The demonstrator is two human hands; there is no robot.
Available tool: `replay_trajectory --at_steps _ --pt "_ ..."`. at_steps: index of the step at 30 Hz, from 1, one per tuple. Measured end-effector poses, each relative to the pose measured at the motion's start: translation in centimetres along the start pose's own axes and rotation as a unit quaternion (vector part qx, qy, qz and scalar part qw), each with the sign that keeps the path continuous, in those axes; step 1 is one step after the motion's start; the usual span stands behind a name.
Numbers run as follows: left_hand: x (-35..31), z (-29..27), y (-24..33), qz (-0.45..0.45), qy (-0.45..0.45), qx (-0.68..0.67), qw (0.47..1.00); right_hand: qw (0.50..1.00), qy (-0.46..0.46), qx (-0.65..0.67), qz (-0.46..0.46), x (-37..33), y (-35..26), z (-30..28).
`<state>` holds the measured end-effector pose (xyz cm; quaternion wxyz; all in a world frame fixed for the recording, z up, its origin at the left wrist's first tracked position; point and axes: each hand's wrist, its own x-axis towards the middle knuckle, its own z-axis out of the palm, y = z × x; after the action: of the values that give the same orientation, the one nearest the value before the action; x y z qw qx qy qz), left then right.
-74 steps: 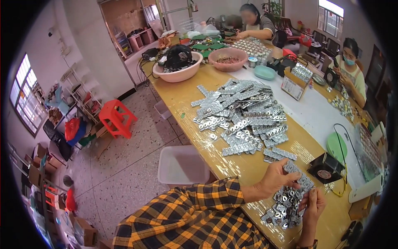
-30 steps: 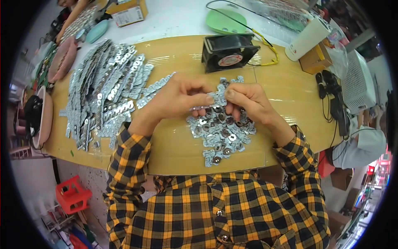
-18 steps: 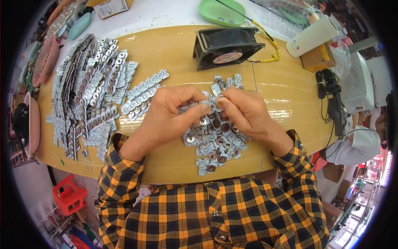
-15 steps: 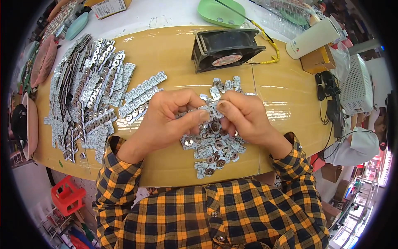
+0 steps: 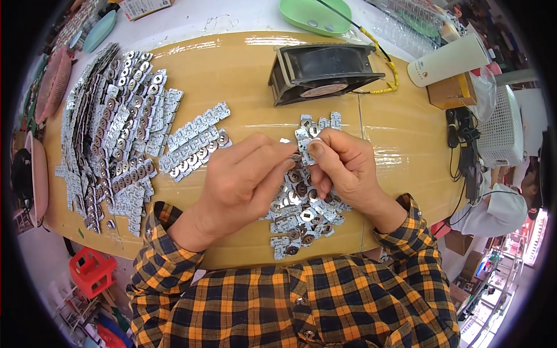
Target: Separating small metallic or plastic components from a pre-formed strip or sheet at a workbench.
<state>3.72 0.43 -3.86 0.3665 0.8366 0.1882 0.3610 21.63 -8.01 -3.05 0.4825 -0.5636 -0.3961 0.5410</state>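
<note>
My right hand (image 5: 346, 166) pinches a small whitish circuit board (image 5: 303, 146) between thumb and fingers, above the middle of the table. From the other side, my left hand (image 5: 239, 181) comes close with thumb and fingertips pressed together. A tiny dark bit shows at those fingertips, too small to name. Below both hands lies a heap of similar small boards (image 5: 307, 217), some bearing round brown or silver discs; my hands hide part of it. Two strips of joined boards (image 5: 197, 136) lie to the left of my left hand.
A large stack of board strips (image 5: 130, 119) covers the table's left side. Beyond my hands stands a black square fan (image 5: 325, 66) with a yellow-wrapped cable (image 5: 393, 75). A green dish (image 5: 316, 14), a white tumbler (image 5: 449, 61), a small box (image 5: 452, 91) and a white basket (image 5: 499, 130) sit farther off.
My left hand has turned over and its fingers have closed near the right fingertips; before, both thumbs gripped board pieces together. The whole view has shifted slightly.
</note>
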Motion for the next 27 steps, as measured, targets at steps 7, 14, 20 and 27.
replay_trajectory --at_steps 7,14,20,27 --pt "-0.3 1.0 -0.1 0.038 0.049 0.08 0.995 1.0 -0.017 -0.008 0.015 0.2 0.2 -0.3" --pt "-0.4 0.6 0.2 0.013 0.055 0.095 0.994 0.999 0.011 0.03 0.023 0.3 0.2 0.0" --pt "-0.3 0.7 0.1 0.034 0.085 0.082 0.992 1.0 0.008 0.019 0.022 0.1 0.1 0.3" --pt "-0.3 0.2 0.3 0.047 0.024 0.054 0.997 0.997 0.031 0.06 0.034 0.4 0.2 0.3"
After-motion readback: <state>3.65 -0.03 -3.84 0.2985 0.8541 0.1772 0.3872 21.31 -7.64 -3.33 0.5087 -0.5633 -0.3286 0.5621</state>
